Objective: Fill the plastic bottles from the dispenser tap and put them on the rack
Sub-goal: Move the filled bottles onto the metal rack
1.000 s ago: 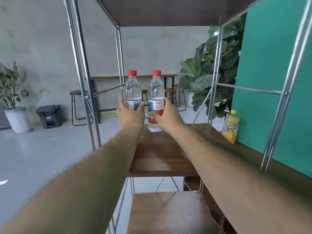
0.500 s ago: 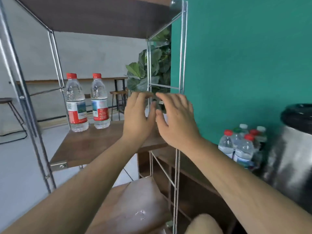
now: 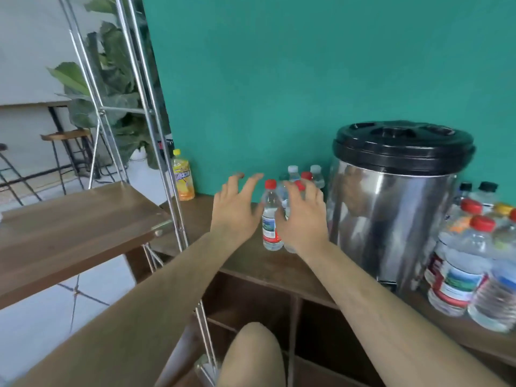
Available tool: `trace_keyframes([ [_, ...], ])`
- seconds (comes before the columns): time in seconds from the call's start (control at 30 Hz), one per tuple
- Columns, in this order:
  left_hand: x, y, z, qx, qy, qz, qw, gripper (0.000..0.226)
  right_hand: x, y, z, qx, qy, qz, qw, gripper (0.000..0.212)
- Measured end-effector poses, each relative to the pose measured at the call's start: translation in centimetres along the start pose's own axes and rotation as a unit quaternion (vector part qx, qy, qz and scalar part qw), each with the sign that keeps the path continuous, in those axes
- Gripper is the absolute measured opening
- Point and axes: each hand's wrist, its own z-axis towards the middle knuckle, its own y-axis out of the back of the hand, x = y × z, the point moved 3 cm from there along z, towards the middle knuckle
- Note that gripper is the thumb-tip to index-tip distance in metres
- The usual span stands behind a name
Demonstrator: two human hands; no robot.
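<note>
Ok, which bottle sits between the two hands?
The front red-capped bottle left of the dispenser; the others there stand behind it or behind the right hand.

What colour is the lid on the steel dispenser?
Black. The head view, the only one, shows the lid on top of the dispenser clearly.

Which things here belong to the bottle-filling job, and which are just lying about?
Job: steel dispenser; small water bottles; wooden rack shelf.
Lying about: yellow drink bottle; leafy plant; stool.
</note>
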Motion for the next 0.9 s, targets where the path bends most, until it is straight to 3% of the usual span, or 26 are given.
trace_keyframes([
  [0.2, 1.2, -8.9, 3.2, 0.101, 0.028, -0.005, 0.994, 0.064, -3.5, -5.1, 2.7, 0.054, -0.067, -0.032, 0.996, 0.079],
  [0.37, 2.2, -13.4, 5.3, 0.134, 0.023, -0.074, 0.988, 0.079, -5.7, -8.2, 4.6, 0.090, -0.107, 0.008, 0.990, 0.082],
  [0.43, 2.6, -14.8, 5.4, 0.123, 0.021, -0.139, 0.982, 0.086, -6.3, -9.3, 4.9, 0.074, -0.121, 0.046, 0.989, 0.080],
  [0.53, 2.8, -16.1, 4.7, 0.064, 0.033, -0.260, 0.963, 0.100, -6.8, -10.6, 4.5, -0.014, -0.128, 0.117, 0.985, 0.074],
  [0.63, 2.7, -17.1, 4.3, 0.038, 0.031, -0.280, 0.959, 0.107, -7.5, -11.8, 4.3, -0.074, -0.171, 0.197, 0.962, 0.087],
  [0.77, 3.1, -18.2, 4.0, 0.054, 0.022, -0.270, 0.961, 0.112, -8.6, -13.5, 4.6, -0.035, -0.227, 0.228, 0.946, 0.108],
  [0.9, 4.0, -18.9, 2.9, 0.058, 0.034, -0.296, 0.953, 0.108, -9.3, -14.2, 4.2, -0.029, -0.236, 0.219, 0.946, 0.094],
])
